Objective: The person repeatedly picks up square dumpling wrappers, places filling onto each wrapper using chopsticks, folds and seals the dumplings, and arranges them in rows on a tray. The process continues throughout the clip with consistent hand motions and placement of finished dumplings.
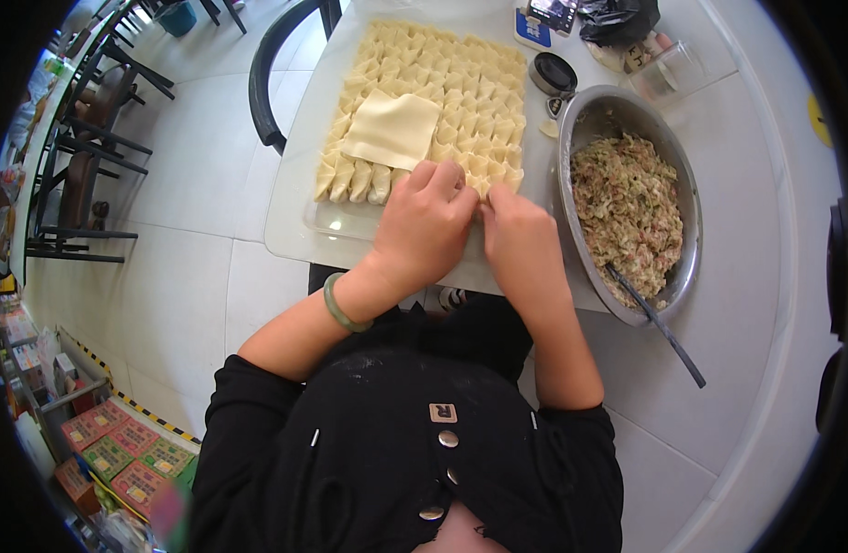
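Observation:
My left hand [427, 218], with a green bangle on its wrist, is at the front edge of a block of folded wontons [465, 83]. Beside it, almost touching, is my right hand [524, 238]. Thumbs and fingertips of both are pinched together on what appears to be a wonton, mostly hidden by the fingers. A stack of square wonton wrappers [393, 130] lies on top of the folded rows, just beyond my left hand. The wontons sit in neat rows on a clear plastic tray [341, 225].
To the right, a steel bowl [693, 256] holds minced filling [627, 200]; a dark stick-like utensil [662, 325] leans over its rim. Behind stand a round black container [554, 72], a clear cup [669, 72], a phone [554, 12] and a black plastic bag [617, 21]. A chair [261, 90] is left of the table.

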`<state>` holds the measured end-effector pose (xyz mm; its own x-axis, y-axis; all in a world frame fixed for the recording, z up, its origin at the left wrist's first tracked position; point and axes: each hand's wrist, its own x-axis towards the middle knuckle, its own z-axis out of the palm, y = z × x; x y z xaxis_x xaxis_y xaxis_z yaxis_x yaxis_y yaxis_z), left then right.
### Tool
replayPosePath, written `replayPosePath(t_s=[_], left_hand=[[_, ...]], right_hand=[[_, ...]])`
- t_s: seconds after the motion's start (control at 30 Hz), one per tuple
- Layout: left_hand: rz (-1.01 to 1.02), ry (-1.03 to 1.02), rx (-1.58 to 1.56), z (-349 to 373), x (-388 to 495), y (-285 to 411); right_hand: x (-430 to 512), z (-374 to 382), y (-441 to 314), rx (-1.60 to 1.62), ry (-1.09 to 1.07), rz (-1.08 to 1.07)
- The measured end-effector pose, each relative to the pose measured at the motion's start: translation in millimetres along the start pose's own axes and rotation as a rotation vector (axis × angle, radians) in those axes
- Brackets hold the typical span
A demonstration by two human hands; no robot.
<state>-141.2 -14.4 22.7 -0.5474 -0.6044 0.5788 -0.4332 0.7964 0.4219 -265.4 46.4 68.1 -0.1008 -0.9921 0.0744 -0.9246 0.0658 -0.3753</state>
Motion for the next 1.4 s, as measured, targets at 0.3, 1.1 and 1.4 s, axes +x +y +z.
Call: replayPosePath(t_s=[0.3, 1.1, 1.4], left_hand=[[-0.095, -0.046, 0.102, -60.5, 23.7, -26.3], [-0.406, -0.093, 0.156, -85.3, 56.1, -107.7], [-0.655, -0.046, -0.814, -84.2, 51.4, -118.7]], right_hand=[[-18.6, -7.0, -4.0, 0.003, 0.184, -0.098], [-175.8, -156.2, 117.3, 0.532, 0.509, 0.259], [-170.4, -143.2, 111.7, 0.565, 0.555, 0.143]])
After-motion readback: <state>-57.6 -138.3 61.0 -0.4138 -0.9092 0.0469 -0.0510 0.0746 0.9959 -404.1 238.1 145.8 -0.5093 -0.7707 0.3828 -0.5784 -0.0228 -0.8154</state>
